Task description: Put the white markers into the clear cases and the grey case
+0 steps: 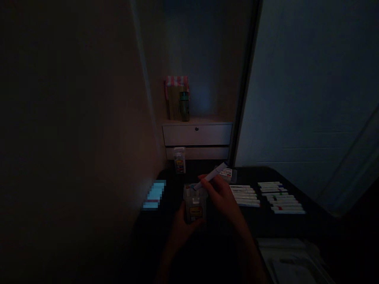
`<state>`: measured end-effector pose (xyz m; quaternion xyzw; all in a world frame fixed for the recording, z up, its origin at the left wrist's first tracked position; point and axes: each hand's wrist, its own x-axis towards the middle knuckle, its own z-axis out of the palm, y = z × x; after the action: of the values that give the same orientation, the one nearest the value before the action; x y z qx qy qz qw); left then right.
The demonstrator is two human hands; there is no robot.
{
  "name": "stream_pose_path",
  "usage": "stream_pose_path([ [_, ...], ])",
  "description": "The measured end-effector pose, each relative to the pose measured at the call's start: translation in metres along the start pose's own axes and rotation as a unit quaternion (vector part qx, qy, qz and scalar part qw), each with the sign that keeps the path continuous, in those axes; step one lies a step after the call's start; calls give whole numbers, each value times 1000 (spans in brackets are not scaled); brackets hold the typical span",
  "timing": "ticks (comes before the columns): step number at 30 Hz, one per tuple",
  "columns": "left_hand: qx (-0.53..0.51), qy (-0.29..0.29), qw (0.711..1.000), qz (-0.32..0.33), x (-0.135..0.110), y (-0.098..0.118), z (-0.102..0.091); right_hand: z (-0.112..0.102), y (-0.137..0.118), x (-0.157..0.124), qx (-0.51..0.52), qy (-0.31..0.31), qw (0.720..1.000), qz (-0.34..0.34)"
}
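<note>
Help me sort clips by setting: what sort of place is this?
Likely a dim room at home, though an office is possible: a water bottle stands above a lockable drawer, and white markers lie in groups on a dark table.

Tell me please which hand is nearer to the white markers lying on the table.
Right. The right hand is just left of the lying markers; the left hand is farther left, holding the clear case.
</note>
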<state>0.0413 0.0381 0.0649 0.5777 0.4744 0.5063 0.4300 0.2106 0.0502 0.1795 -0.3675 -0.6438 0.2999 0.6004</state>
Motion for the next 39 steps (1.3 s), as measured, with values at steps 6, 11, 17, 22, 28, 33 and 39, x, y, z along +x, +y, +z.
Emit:
stream_pose_path([
  [6,-9,-4,1000,3,0,-2,0,9,0,-3,-92,-47,995,-11],
  [11,1,3,1000,16,1,-9,0,13,0,-5,-162,-83,983,-19],
  [17,-5,0,1000,9,0,-3,1,14,-2,-2,-195,-108,973,-55],
  [22,-10,-6,1000,8,0,0,1,16,4,-2,-174,-103,978,-45],
  [28,-7,-10,1000,9,0,0,1,18,1,-1,-170,-111,978,-41],
  [33,-11,-6,1000,10,-1,1,2,21,-5,0,-172,-106,978,-53],
  [39,1,3,1000,9,0,-3,2,20,4,-2,-157,-96,982,-48],
])
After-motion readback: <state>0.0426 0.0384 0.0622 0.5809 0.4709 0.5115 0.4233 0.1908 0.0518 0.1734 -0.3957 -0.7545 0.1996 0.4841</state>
